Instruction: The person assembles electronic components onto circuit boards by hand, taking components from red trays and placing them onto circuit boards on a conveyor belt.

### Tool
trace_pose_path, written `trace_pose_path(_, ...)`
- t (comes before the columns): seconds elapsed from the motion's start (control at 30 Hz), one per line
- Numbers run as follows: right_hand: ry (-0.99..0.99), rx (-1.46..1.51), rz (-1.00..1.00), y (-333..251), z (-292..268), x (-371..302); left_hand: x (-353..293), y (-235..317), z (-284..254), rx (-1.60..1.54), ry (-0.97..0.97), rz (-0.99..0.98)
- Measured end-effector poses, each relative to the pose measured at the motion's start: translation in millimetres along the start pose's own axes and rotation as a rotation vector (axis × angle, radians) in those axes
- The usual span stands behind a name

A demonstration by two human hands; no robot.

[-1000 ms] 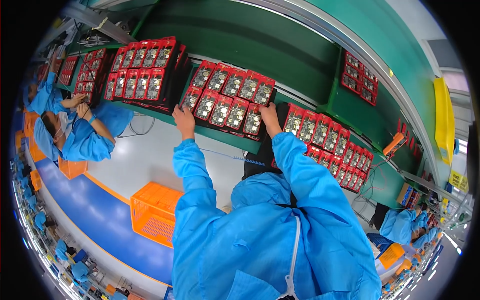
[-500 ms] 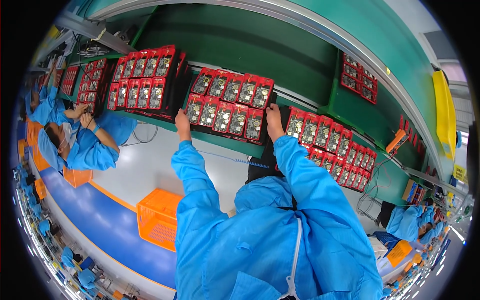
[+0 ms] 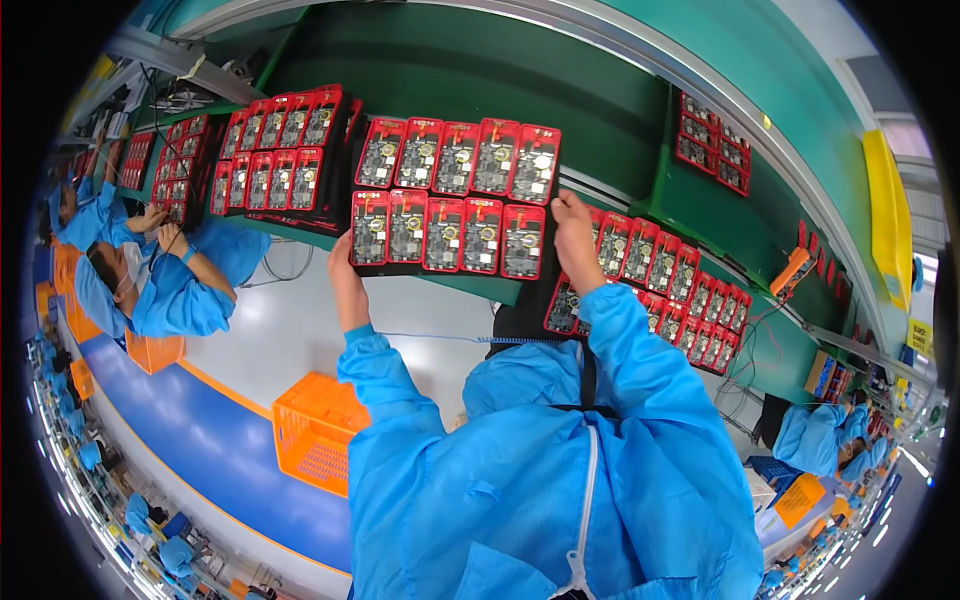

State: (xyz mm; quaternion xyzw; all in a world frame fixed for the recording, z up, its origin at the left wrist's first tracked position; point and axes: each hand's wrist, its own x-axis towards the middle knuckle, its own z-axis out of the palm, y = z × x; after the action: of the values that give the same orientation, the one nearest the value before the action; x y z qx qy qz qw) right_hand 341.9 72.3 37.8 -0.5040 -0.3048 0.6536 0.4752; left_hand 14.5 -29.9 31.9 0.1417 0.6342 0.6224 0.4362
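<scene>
Both hands hold a black tray (image 3: 402,269) by its two ends. On it lie two rows of red rectangular casings (image 3: 455,158), each with a dark circuit board and a round metallic part inside. My left hand (image 3: 347,283) grips the tray's left end near its lower corner, the fingers partly hidden behind it. At the right end, my right hand (image 3: 576,238) is closed on the edge with its thumb toward the top. The tray seems held above the green bench and hides what lies under it.
Similar loaded trays stand left (image 3: 268,180) and right (image 3: 655,265) on the bench. Another set of red casings (image 3: 715,142) sits farther back. A co-worker (image 3: 165,285) in blue works at the left. An orange crate (image 3: 318,432) stands on the floor. A blue coiled cord (image 3: 500,340) crosses before me.
The tray has come up toward me and slightly left, and looks larger and more level. Both hands have moved with it, still at its ends. More casings show beside my right hand.
</scene>
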Motion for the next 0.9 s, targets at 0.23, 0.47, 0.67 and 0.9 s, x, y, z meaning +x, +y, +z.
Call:
trace_pose_path(0.23,0.025,-0.080,-0.078,-83,-120,-76,-107,-15,61,-0.195,-0.244,-0.127)
trace_pose_path(0.47,0.325,-0.077,-0.116,-96,-252,-150,-192,-72,135,-0.266,-0.354,-0.424)
trace_pose_path(0.67,0.376,-0.115,-0.133,-65,-318,-186,-231,-78,154,-0.199,-0.423,-0.520)
trace_pose_path(0.9,0.400,-0.045,-0.128,-47,-320,-165,-231,-86,156,-0.111,-0.380,-0.406)
